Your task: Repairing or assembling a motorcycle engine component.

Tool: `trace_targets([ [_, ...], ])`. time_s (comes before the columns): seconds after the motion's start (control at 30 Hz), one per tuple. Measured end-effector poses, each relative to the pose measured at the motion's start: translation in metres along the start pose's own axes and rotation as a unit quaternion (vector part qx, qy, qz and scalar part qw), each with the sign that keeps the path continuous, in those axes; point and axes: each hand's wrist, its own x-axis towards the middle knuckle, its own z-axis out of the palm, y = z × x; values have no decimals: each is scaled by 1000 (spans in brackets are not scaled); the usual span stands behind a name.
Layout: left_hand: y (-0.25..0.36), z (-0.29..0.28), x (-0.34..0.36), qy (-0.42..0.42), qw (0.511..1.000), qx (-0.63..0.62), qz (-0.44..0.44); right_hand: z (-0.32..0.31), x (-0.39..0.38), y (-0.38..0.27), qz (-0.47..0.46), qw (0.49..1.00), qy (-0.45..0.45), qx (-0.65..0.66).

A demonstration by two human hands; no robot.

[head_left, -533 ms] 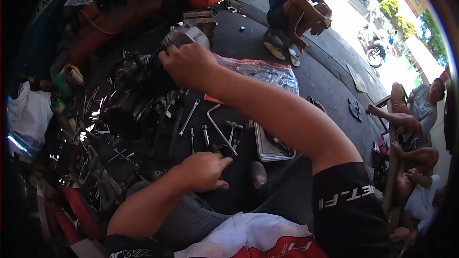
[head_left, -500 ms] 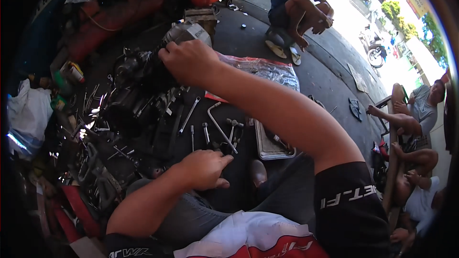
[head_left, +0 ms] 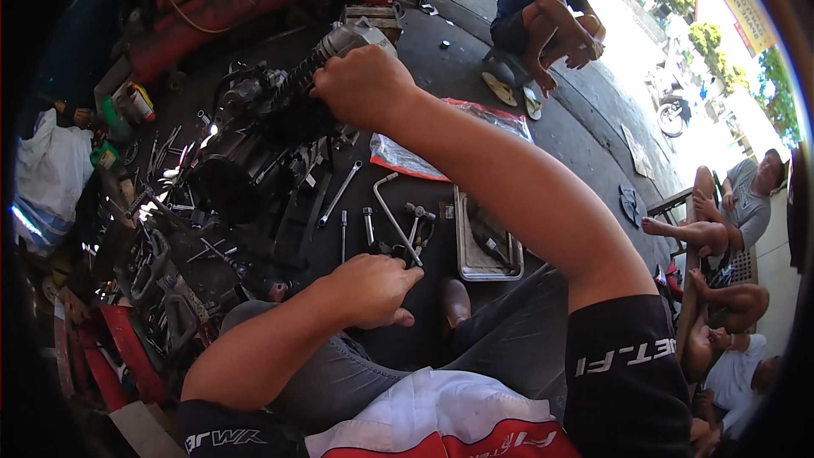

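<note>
My right hand (head_left: 366,89) reaches far forward with curled fingers, against the near side of a motorcycle engine (head_left: 298,76) with a finned cylinder. Its fingertips, and anything in them, are hidden. Nearer me, my left hand (head_left: 377,290) hovers over the floor with thumb and index finger stretched apart, holding nothing I can see. Just beyond it lie a bent L-shaped wrench (head_left: 395,219), a socket (head_left: 369,225), a thin rod-like tool (head_left: 343,236) and a T-shaped tool (head_left: 418,219). A long combination wrench (head_left: 341,193) lies beside the engine.
A metal tray (head_left: 465,237) holding dark parts sits right of the tools, near a red-edged plastic sheet (head_left: 407,157). Loose tools and metal parts (head_left: 170,280) crowd the left. A red tank (head_left: 220,21) stands behind the engine. A person (head_left: 543,21) squats beyond; others (head_left: 738,212) sit at the right.
The view has shifted slightly, so most things appear a little further right. My right hand stays at the engine, and my left hand keeps nearly the same pose.
</note>
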Motion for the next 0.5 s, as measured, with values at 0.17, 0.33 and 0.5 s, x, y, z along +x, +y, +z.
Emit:
trace_targets([
  [0.17,1,1,-4,8,1000,3,1,-1,1,-4,-3,997,72,-11],
  [0.33,4,0,-9,-8,1000,6,-7,3,0,-4,13,999,10,-31],
  [0.5,5,2,-13,1,1000,7,-4,8,-3,-1,-17,995,94,-30],
])
